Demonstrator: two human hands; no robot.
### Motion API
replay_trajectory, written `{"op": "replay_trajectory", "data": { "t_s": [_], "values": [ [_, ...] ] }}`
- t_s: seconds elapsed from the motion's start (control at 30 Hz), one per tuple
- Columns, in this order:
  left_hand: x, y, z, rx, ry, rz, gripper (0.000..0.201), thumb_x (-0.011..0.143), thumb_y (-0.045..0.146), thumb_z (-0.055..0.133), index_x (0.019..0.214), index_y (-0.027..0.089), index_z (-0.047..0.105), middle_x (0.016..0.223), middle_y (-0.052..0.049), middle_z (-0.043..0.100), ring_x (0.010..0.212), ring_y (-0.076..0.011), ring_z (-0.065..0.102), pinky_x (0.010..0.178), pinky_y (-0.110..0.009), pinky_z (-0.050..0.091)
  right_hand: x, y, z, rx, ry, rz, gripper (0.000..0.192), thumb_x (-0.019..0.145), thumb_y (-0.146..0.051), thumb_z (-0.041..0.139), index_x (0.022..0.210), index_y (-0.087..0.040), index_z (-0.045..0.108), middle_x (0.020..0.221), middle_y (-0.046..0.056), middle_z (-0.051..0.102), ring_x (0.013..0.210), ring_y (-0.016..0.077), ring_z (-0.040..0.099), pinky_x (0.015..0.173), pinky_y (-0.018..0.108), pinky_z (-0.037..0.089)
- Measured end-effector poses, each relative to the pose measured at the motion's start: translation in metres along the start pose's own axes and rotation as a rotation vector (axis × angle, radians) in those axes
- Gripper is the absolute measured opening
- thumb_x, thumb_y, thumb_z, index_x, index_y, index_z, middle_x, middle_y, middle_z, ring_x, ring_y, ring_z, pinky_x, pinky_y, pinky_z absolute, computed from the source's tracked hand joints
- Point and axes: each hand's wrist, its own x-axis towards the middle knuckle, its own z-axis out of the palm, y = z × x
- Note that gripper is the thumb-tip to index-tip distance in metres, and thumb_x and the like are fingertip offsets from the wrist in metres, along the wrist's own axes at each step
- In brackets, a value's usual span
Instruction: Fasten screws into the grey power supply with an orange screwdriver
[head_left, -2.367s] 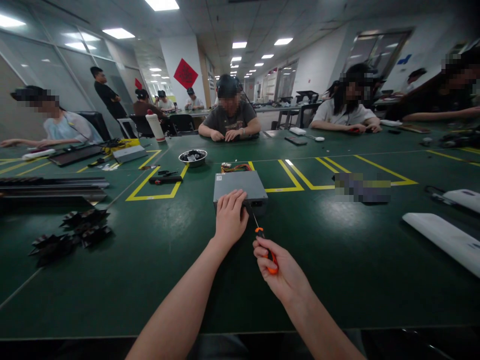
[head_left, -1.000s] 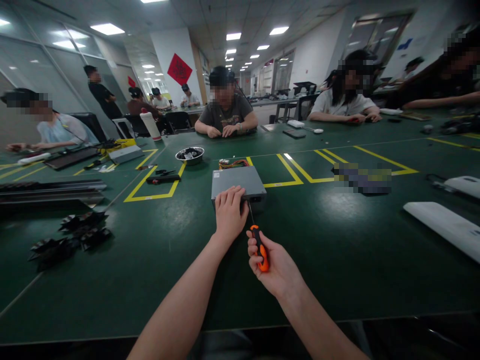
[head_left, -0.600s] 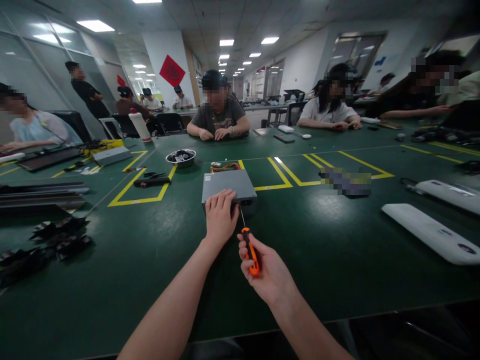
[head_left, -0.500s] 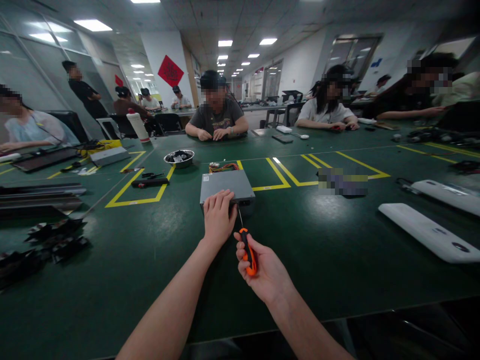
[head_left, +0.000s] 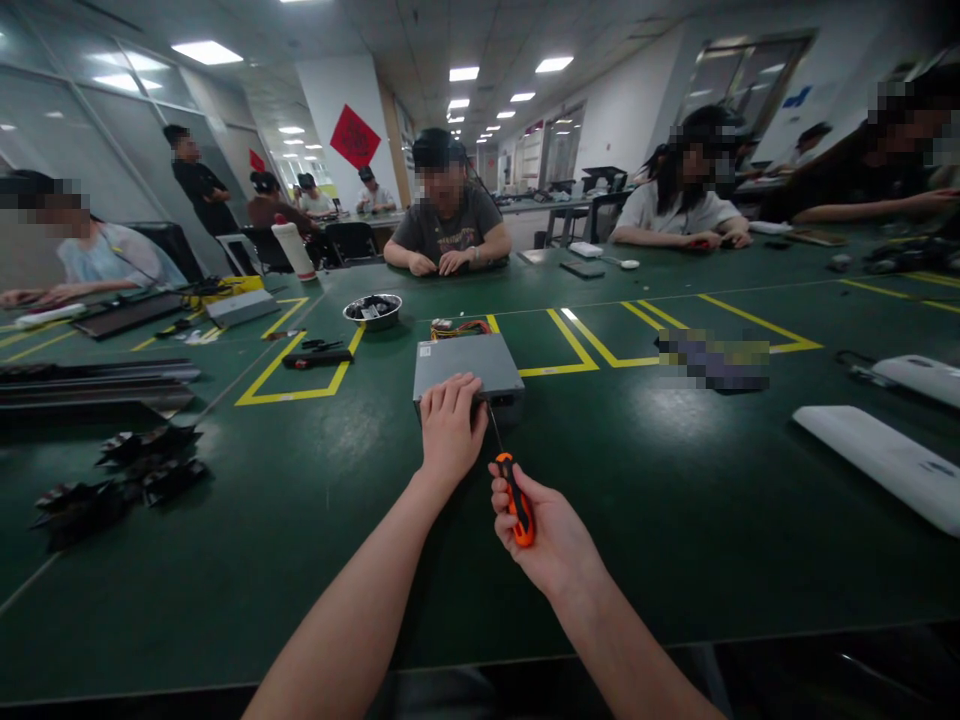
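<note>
A grey metal computer power supply lies on the green table in front of me, its bundle of coloured wires at the far side. My left hand grips its near edge, fingers over the top and thumb down the front face. In my right hand is an orange and black screwdriver, fingers wrapped round the handle. Its thin shaft slants up to the near face of the power supply, right beside my left thumb. The tip's exact contact point is too small to make out.
A metal bowl of small dark parts stands beyond, left of the power supply. Black tools lie in a yellow-taped square. Dark crumpled parts are at left, white casings at right. A co-worker sits opposite.
The whole view has shifted, so everything sits slightly farther right in the picture. Both hands keep their hold, with the screwdriver still at the near face of the power supply.
</note>
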Motion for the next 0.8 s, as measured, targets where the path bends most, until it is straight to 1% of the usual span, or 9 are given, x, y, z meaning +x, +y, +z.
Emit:
{"op": "replay_trajectory", "data": {
  "t_s": [0.07,0.13,0.2,0.33,0.5,0.63,0.73,0.8],
  "values": [
    [0.000,0.000,0.001,0.002,0.002,-0.008,0.027,0.082,0.022,0.049,0.109,0.021,0.053,0.116,-0.005,0.057,0.110,-0.0229,0.046,0.094,-0.038,0.031,0.001,0.002,0.001,-0.008,-0.016,-0.036,0.017,0.086,-0.019,0.045,0.089,-0.008,0.057,0.063,0.002,0.053,0.047,0.0044,0.048,0.033,0.010,0.034],
    [0.000,0.000,0.002,0.004,-0.001,-0.014,0.027,0.083,0.022,0.049,0.109,0.021,0.053,0.116,-0.005,0.057,0.111,-0.0232,0.046,0.095,-0.039,0.030,0.001,0.003,0.002,0.005,-0.020,-0.076,0.012,0.084,-0.018,0.048,0.083,-0.009,0.056,0.064,0.002,0.053,0.045,0.0037,0.046,0.030,0.010,0.029],
    [0.000,0.000,0.003,0.004,-0.003,-0.014,0.027,0.083,0.022,0.049,0.109,0.021,0.053,0.116,-0.005,0.057,0.110,-0.0234,0.046,0.095,-0.039,0.030,0.000,0.004,0.003,0.036,-0.021,-0.085,0.009,0.083,-0.015,0.050,0.079,-0.010,0.055,0.063,0.001,0.052,0.044,0.0028,0.044,0.029,0.009,0.027],
    [0.001,0.000,0.003,-0.003,-0.005,-0.009,0.026,0.083,0.022,0.049,0.109,0.021,0.053,0.116,-0.005,0.057,0.111,-0.0224,0.046,0.094,-0.039,0.030,-0.001,0.002,0.004,0.099,-0.062,0.007,0.013,0.085,-0.018,0.047,0.083,-0.009,0.055,0.059,0.000,0.049,0.042,0.0027,0.044,0.031,0.009,0.032],
    [0.002,0.000,0.000,0.004,-0.016,-0.015,0.025,0.083,0.023,0.049,0.108,0.021,0.053,0.115,-0.005,0.058,0.110,-0.0224,0.047,0.093,-0.039,0.031,-0.001,-0.001,0.006,0.147,-0.135,0.080,0.017,0.087,-0.020,0.041,0.085,-0.010,0.053,0.051,-0.004,0.044,0.035,0.0017,0.036,0.031,0.010,0.029],
    [0.001,0.001,-0.002,0.023,-0.031,-0.016,0.025,0.083,0.024,0.049,0.108,0.022,0.053,0.116,-0.004,0.057,0.110,-0.0218,0.047,0.093,-0.038,0.031,-0.003,-0.002,0.006,0.132,-0.186,0.095,0.018,0.088,-0.021,0.039,0.082,-0.010,0.053,0.051,-0.005,0.043,0.034,0.0007,0.034,0.031,0.009,0.027],
    [0.001,0.002,-0.003,0.030,-0.032,-0.023,0.025,0.084,0.023,0.048,0.108,0.022,0.053,0.117,-0.004,0.057,0.111,-0.0218,0.046,0.094,-0.038,0.031,-0.010,-0.002,0.001,0.054,-0.203,0.040,0.021,0.087,-0.022,0.040,0.080,-0.009,0.055,0.051,-0.005,0.043,0.034,0.0005,0.032,0.031,0.010,0.025],
    [0.000,0.003,-0.003,0.031,-0.029,-0.023,0.025,0.084,0.023,0.048,0.108,0.021,0.053,0.116,-0.005,0.057,0.111,-0.0218,0.047,0.094,-0.038,0.031,-0.018,-0.005,-0.005,-0.037,-0.191,-0.057,0.020,0.084,-0.023,0.045,0.080,-0.009,0.058,0.053,-0.004,0.044,0.035,0.0012,0.032,0.031,0.012,0.025]
  ]
}}
